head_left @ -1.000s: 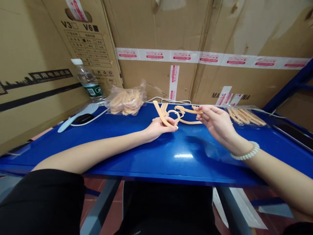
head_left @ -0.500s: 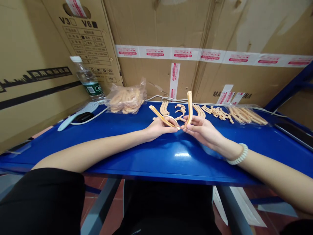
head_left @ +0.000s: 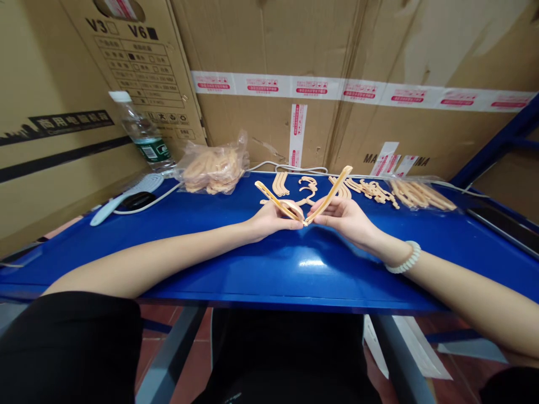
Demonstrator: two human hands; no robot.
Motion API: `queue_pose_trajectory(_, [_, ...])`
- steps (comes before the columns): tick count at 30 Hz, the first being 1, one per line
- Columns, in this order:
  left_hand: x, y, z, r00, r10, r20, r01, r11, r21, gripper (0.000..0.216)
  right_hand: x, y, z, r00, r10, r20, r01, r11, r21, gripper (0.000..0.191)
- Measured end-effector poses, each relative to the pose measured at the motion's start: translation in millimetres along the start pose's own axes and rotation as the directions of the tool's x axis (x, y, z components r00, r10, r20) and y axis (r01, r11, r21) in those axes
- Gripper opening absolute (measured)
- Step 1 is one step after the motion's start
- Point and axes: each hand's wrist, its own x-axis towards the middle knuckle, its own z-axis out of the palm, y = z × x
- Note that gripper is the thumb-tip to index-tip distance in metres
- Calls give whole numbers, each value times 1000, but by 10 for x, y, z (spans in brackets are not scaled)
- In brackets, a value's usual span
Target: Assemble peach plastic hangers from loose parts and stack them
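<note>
Over the blue table (head_left: 236, 252), my left hand (head_left: 269, 217) pinches a curved peach plastic arm piece (head_left: 273, 201) that slants up to the left. My right hand (head_left: 343, 216) pinches a second peach arm piece (head_left: 330, 193) that slants up to the right. The lower ends of the two pieces meet between my hands and form a V. Behind them on the table lie loose peach parts: curved arms (head_left: 279, 183), hook pieces (head_left: 308, 189) and a row of small parts (head_left: 373, 189).
A clear bag of peach parts (head_left: 213, 167) lies at the back left, another bag (head_left: 421, 193) at the back right. A water bottle (head_left: 141, 134), a light blue handled tool (head_left: 124, 197), a black object (head_left: 137, 201) and a white cable (head_left: 290, 167) sit near the cardboard boxes (head_left: 337, 62) behind.
My right hand took a peach arm piece from the pile, brought it to the piece in my left hand and tilted it outward until the ends met in a V.
</note>
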Motion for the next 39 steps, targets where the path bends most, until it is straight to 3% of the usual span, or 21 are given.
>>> queue_pose_trajectory(16, [-14,10,-27,997,-24,78,29,998,-63,27,6,-70,-30,984,-38,175,54,994,-91,31])
queue_pose_trajectory(29, [-13,-12,0,998,35,-47,-37,998,-45,25,-115,-46,118,994,-109,8,108,962,-250,36])
queue_pose_trajectory(34, [-16,-12,21,996,-64,-66,60,996,-71,32,-117,22,176,987,-146,-73,124,962,-243,41])
queue_pose_trajectory(39, [5,31,24,979,-163,-120,137,970,-202,43,-40,3,150,981,-42,-189,19,993,-117,41])
